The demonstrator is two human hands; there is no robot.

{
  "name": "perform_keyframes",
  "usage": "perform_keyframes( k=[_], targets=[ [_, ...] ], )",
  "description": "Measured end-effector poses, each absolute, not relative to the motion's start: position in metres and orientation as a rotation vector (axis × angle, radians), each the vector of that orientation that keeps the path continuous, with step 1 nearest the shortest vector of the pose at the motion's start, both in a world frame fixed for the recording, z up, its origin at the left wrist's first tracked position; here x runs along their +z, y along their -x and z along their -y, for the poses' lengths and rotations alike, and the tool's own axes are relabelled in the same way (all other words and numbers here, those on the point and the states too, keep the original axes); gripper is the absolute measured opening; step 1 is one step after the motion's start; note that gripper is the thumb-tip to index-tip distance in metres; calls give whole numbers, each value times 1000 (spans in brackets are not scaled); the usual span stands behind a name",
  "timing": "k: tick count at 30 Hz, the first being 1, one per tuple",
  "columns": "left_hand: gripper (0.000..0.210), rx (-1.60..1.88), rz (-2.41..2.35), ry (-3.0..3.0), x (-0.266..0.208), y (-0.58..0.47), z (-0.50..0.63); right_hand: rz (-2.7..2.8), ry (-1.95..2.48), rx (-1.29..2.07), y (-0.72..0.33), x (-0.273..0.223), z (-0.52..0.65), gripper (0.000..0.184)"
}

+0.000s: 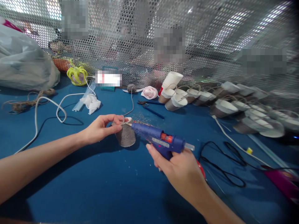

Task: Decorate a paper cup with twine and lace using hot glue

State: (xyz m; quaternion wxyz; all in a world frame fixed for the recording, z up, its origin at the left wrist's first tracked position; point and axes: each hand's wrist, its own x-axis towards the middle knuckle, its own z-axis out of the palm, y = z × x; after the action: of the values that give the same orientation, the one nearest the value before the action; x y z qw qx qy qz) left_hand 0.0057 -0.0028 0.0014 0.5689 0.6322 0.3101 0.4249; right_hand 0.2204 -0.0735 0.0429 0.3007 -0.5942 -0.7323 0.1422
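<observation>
My right hand (183,166) is wrapped round the handle of a blue hot glue gun (155,137); a clear glue stick juts from its back end. The gun's nozzle points left and is at the rim of a small cup (126,137) wrapped in grey cord. At that same rim, the thumb and fingers of my left hand (104,127) are closed in a pinch on the grey cord (132,104). This cord leads back to a small ball (131,88) on the table. The cup's far side is hidden.
Pliers (151,109) with blue handles lie behind the cup. Several wrapped cups (224,107) with cord handles crowd the right, near a black cable (221,161). A white cable (36,121) loops on the left. A perforated metal screen (137,46) closes off the back.
</observation>
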Motion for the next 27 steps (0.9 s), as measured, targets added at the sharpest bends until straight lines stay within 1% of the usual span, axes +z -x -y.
perform_keyframes(
  k=[6, 8, 11, 14, 16, 21, 27],
  targets=[
    [20, 984, -723, -1467, 3, -5, 3, 1939, 1618, 406, -225, 39, 70, 36],
    [21, 980, -726, -1465, 3, -5, 3, 1918, 1644, 456, -228, 38, 69, 34],
    [20, 967, -730, -1460, 3, -4, 2, 1825, 1701, 579, -231, 40, 67, 29],
    [19, 950, -722, -1439, 2, -2, 1, 1736, 1723, 699, -231, 44, 64, 31],
    [19, 940, -713, -1419, 2, -1, 0, 1715, 1673, 789, -231, 45, 62, 32],
    [17, 937, -685, -1403, 1, 0, -1, 1678, 1563, 998, -230, 42, 62, 25],
    [16, 941, -673, -1370, -1, 1, -3, 1664, 1582, 1019, -236, 37, 57, 28]
  ],
)
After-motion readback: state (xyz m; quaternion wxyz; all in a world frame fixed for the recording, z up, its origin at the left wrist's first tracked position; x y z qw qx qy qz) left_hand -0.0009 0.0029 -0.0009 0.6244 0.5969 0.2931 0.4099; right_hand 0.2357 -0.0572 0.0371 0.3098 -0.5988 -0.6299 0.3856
